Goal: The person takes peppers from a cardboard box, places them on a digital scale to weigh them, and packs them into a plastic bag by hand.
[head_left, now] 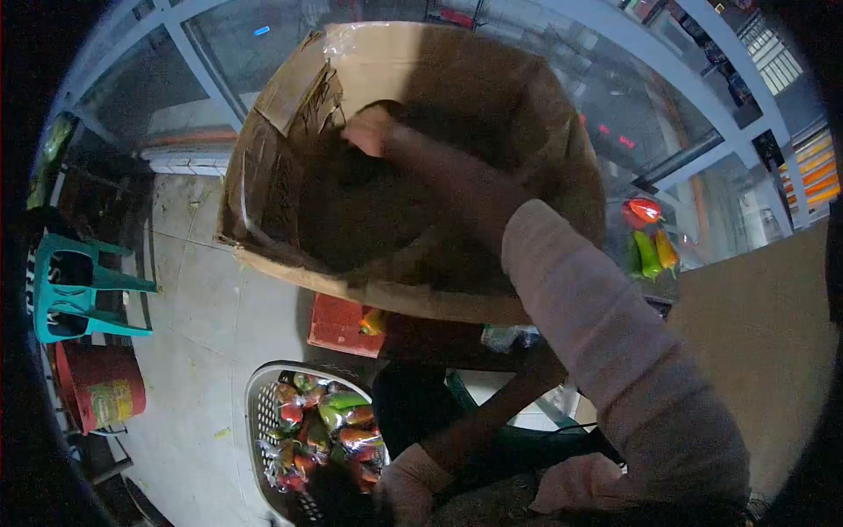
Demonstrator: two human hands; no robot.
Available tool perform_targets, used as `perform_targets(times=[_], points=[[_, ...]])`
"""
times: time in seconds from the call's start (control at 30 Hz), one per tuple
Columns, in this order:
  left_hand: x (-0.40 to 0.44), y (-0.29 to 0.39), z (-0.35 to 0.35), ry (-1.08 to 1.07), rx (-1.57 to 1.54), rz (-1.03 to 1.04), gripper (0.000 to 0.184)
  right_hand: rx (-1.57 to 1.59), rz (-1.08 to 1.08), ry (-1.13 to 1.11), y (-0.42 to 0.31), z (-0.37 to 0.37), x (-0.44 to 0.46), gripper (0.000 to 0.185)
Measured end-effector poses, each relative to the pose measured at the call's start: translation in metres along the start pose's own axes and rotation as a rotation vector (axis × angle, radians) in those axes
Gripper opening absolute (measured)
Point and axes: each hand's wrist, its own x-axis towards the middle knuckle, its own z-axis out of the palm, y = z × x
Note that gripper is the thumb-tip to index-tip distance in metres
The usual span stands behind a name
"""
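Observation:
A big, open cardboard box (474, 303) fills the upper middle of the head view, its inside mostly in shadow. Over its left part reaches my right hand (373, 130), fingers curled and slightly blurred; what they hold, if anything, is not clear. My left forearm (500, 408) crosses below the box, and its hand is largely hidden near my right sleeve. Beside that hand lies a clear plastic-wrapped item (509, 338). An orange-yellow pepper (373, 322) sits on a red surface (334, 325) under the box's front edge.
A pale plastic basket (255, 413) of several plastic-wrapped peppers stands on the floor below. At right lie a red pepper (644, 210), a green pepper (648, 255) and an orange pepper (666, 251). A teal stool (75, 299) and red bucket (97, 386) stand left; glass panels surround the back.

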Motion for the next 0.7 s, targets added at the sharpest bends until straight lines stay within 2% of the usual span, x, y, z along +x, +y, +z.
perform_targets(times=[0.1, 0.2, 0.3, 0.37, 0.43, 0.5, 0.53, 0.57, 0.6, 0.63, 0.67, 0.7], points=[[0.002, -0.002, 0.000, -0.026, -0.054, -0.031, 0.020, -0.219, -0.020, -0.118, 0.001, 0.004, -0.004, 0.017], [0.001, -0.001, -0.002, -0.076, -0.089, -0.045, 0.019, 0.507, 0.210, -0.118, 0.030, 0.033, -0.027, 0.022], [0.005, 0.004, 0.001, -0.108, -0.119, -0.055, 0.019, -0.034, 0.279, -0.291, 0.007, 0.021, -0.043, 0.027], [0.005, 0.007, 0.005, -0.122, -0.133, -0.064, 0.019, 0.094, 0.437, -0.250, 0.018, 0.043, -0.048, 0.029], [0.006, 0.007, 0.001, -0.139, -0.152, -0.089, 0.019, 0.153, 0.403, -0.157, 0.013, 0.030, -0.054, 0.029], [0.005, 0.012, -0.014, -0.190, -0.238, -0.177, 0.019, 0.119, 0.192, -0.015, 0.000, -0.058, -0.056, 0.030], [0.005, 0.011, -0.020, -0.217, -0.280, -0.222, 0.019, 0.059, 0.041, 0.190, 0.004, -0.098, -0.058, 0.029], [0.006, 0.012, -0.023, -0.234, -0.314, -0.250, 0.019, 0.309, 0.000, 0.258, 0.014, -0.136, -0.063, 0.028], [0.006, -0.006, -0.003, -0.196, -0.273, -0.184, 0.018, 0.556, -0.057, 0.320, 0.023, -0.176, -0.068, 0.026], [0.006, -0.023, 0.016, -0.156, -0.230, -0.119, 0.018, 1.119, 0.004, 0.243, 0.032, -0.216, -0.080, 0.025], [0.007, -0.026, 0.024, -0.123, -0.078, 0.045, 0.019, 0.818, 0.081, 0.314, 0.037, -0.263, -0.103, 0.023], [-0.001, -0.029, 0.032, -0.056, -0.082, 0.040, 0.019, 0.511, 0.153, 0.369, 0.039, -0.304, -0.133, 0.021]])
